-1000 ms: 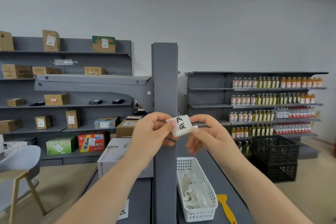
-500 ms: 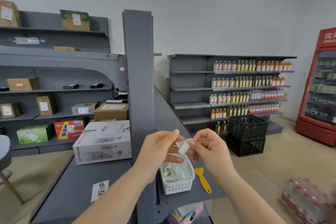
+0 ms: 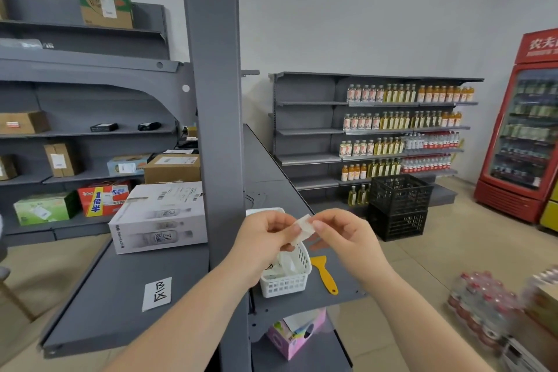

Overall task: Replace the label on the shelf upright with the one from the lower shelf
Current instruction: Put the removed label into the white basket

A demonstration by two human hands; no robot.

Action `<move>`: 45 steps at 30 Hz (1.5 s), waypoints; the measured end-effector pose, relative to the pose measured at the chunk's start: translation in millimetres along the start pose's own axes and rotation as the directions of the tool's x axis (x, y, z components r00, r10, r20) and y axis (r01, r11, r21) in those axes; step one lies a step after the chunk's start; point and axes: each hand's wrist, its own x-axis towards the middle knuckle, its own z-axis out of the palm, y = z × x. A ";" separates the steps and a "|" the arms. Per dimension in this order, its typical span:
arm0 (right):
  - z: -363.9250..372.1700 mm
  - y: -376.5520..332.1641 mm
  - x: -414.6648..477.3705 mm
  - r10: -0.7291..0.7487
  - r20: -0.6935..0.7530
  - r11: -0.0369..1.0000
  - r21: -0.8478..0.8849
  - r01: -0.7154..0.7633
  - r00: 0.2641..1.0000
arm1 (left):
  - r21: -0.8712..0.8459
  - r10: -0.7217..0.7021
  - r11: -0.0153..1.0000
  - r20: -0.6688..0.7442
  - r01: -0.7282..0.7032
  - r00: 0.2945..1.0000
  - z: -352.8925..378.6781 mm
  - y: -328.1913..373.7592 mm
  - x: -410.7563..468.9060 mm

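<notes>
My left hand (image 3: pixel 265 235) and my right hand (image 3: pixel 344 235) pinch a small folded white label (image 3: pixel 303 228) between their fingertips, just right of the grey shelf upright (image 3: pixel 217 118). The label hangs above a white plastic basket (image 3: pixel 287 282) that holds several crumpled white papers. The upright's face is bare where I can see it. On the grey lower shelf (image 3: pixel 120 323) to the left lies a white label with black handwriting, the B label (image 3: pixel 157 293), flat and untouched.
A yellow scraper (image 3: pixel 325 273) lies right of the basket. A white carton (image 3: pixel 160 216) stands at the back of the lower shelf. A pink box (image 3: pixel 297 335) sits beneath. Black crates (image 3: pixel 398 205), drink shelves and a red fridge (image 3: pixel 525 130) stand to the right.
Both hands came down from the upright with the peeled label and folded it smaller. My view turned right and down, bringing the lower shelf, the B label and the fridge into sight.
</notes>
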 end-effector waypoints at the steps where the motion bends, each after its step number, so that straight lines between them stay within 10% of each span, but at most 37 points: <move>1: -1.0 -0.7 0.3 0.008 -0.004 1.000 0.018 -0.008 1.000 | 0.055 0.019 0.998 -0.006 -0.018 1.000 0.9 0.0 0.3; 32: 15.9 25.8 -6.5 -0.120 -0.151 0.972 -0.218 0.085 0.981 | -0.184 -0.114 0.973 0.158 0.143 0.981 12.1 -9.3 -1.6; 45: -3.0 20.7 7.3 -0.133 0.136 0.958 -0.235 0.163 0.982 | -0.264 -0.112 0.954 0.130 0.143 0.985 2.4 -15.4 11.6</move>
